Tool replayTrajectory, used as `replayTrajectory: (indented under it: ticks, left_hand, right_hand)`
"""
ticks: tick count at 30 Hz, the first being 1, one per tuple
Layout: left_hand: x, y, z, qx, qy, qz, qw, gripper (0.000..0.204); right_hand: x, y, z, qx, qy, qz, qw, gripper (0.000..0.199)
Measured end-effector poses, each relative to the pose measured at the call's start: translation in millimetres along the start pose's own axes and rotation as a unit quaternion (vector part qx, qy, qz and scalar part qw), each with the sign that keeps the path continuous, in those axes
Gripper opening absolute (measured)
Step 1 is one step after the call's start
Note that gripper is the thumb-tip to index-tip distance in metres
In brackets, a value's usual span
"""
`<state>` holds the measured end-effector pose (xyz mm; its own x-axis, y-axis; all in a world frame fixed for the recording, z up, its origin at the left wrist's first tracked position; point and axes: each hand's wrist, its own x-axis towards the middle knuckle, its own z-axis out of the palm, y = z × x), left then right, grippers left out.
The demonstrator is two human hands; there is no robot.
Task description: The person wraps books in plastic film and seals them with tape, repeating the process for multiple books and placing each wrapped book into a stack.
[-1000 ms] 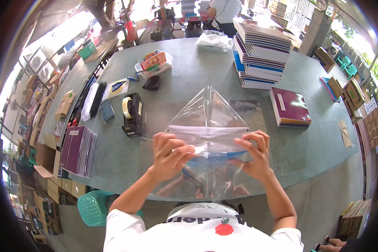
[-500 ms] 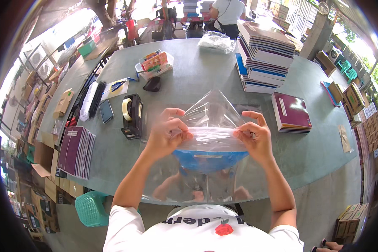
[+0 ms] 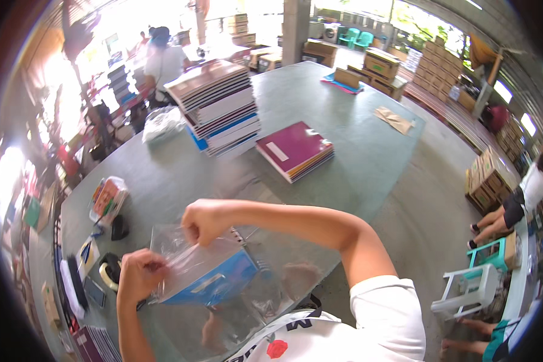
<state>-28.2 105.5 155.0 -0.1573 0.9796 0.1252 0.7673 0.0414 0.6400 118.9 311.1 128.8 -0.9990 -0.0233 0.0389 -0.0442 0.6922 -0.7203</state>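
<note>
A clear plastic bag (image 3: pixel 190 256) lies near the table's front edge around a blue-covered spiral notebook (image 3: pixel 220 279); part of the wire binding shows by its far right corner. My left hand (image 3: pixel 142 274) is closed at the bag's left end, its fingers slightly blurred and pinching the film. Stretched across from the right, my right arm brings my right hand (image 3: pixel 204 223) over the bag's far edge. Its fingers are curled tight on the plastic flap, and the fingertips are partly hidden.
Beyond the bag are a maroon notebook stack (image 3: pixel 295 151) and a tall notebook pile (image 3: pixel 217 108). A tape dispenser (image 3: pixel 110 271), phone (image 3: pixel 95 292) and a small plastic tray of supplies (image 3: pixel 108 199) stand left. People, stools (image 3: pixel 467 289) and cartons (image 3: pixel 492 178) are at the right.
The view has swung to the right. My right hand has moved from the bag's right end toward my left hand, closing the gap between them. Both hands stay on the plastic.
</note>
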Motion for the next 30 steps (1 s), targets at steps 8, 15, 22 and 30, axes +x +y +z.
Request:
replayTrajectory:
  ticks: [8, 15, 22, 30]
  left_hand:
    - [-62, 17, 38, 0.272, 0.075, 0.206, 0.937, 0.034]
    - [-73, -47, 80, 0.433, 0.202, 0.344, 0.808, 0.025]
    - [-91, -74, 69, 0.409, 0.210, 0.276, 0.844, 0.036]
    - [-187, -310, -18, 0.178, 0.457, -0.385, 0.782, 0.033]
  right_hand:
    - [-82, -30, 80, -0.415, 0.177, -0.119, 0.884, 0.036]
    - [-56, -50, 70, -0.214, 0.212, -0.134, 0.944, 0.048]
    - [-19, -28, 90, -0.253, 0.132, -0.208, 0.936, 0.054]
    - [-39, -83, 77, -0.307, 0.012, -0.002, 0.952, 0.069]
